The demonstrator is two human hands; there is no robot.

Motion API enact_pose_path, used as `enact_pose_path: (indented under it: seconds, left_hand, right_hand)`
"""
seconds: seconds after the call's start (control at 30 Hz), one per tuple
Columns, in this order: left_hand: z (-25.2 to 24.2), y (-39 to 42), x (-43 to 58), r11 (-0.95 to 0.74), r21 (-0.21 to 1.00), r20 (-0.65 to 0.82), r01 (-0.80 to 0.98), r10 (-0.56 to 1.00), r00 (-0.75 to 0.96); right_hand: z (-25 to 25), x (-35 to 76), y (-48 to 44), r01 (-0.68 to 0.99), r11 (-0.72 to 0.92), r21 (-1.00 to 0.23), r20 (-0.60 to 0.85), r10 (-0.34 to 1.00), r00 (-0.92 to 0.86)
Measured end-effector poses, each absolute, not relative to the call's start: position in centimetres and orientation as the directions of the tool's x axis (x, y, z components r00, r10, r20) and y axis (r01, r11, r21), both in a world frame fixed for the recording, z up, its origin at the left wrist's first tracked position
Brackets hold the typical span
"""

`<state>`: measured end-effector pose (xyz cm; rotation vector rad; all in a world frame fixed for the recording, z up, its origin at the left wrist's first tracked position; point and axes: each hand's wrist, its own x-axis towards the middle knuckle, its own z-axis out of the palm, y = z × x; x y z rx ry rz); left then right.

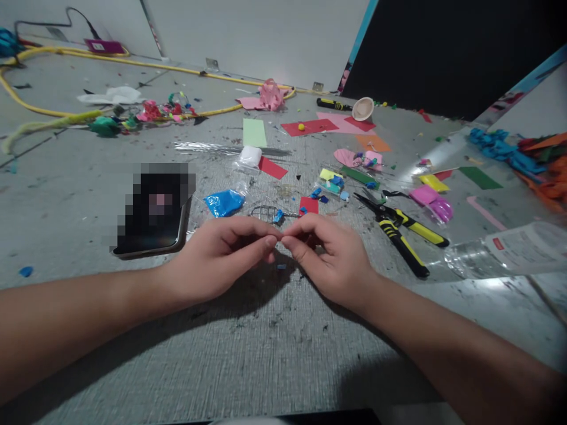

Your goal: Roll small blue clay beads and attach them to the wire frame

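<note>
Head view: the left hand and right hand were held fingertip to fingertip; whether anything was pinched in either grip could not be told. Fine fingertip work was seemingly in hand, and steady, light pressure seemed called for next. Just beyond, a wire frame and blue bit were seen, hemmed in by a blue packet, a phone left and pliers right.
</note>
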<state>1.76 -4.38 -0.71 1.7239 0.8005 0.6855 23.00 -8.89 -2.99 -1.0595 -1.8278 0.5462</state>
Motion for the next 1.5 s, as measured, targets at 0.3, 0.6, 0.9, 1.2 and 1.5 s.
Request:
enact_pose_path:
  seconds: [0.3, 0.6, 0.9, 1.2, 1.5]
  left_hand:
    - [-0.3, -3.3, 1.8, -0.008, 0.982, -0.134, 0.190, 0.678, 0.723]
    - [-0.4, -3.0, 1.8, 0.024, 0.966, -0.204, 0.256, 0.677, 0.707]
    - [-0.5, -3.2, 1.7, 0.105, 0.964, -0.249, 0.244, 0.674, 0.695]
    - [-0.6, -3.1, 1.6, -0.055, 0.959, -0.175, 0.280, 0.661, 0.730]
    - [-0.9, -3.1, 1.5, -0.157, 0.962, -0.083, 0.224, 0.614, 0.785]
  right_hand:
    - [-3.0, 22.8, -9.3, 0.380, 0.713, -0.589, 0.657, 0.696, -0.290]
    - [-3.2, 22.8, -9.4, 0.346, 0.680, -0.646, 0.611, 0.733, -0.299]
    - [-3.2, 22.8, -9.3, 0.321, 0.637, -0.701, 0.579, 0.771, -0.265]
    - [-3.4, 22.4, -8.9, 0.171, 0.342, -0.924, 0.307, 0.930, -0.203]
    - [-3.4, 22.1, -8.8, -0.072, -0.050, -0.996, -0.031, 0.970, -0.240]
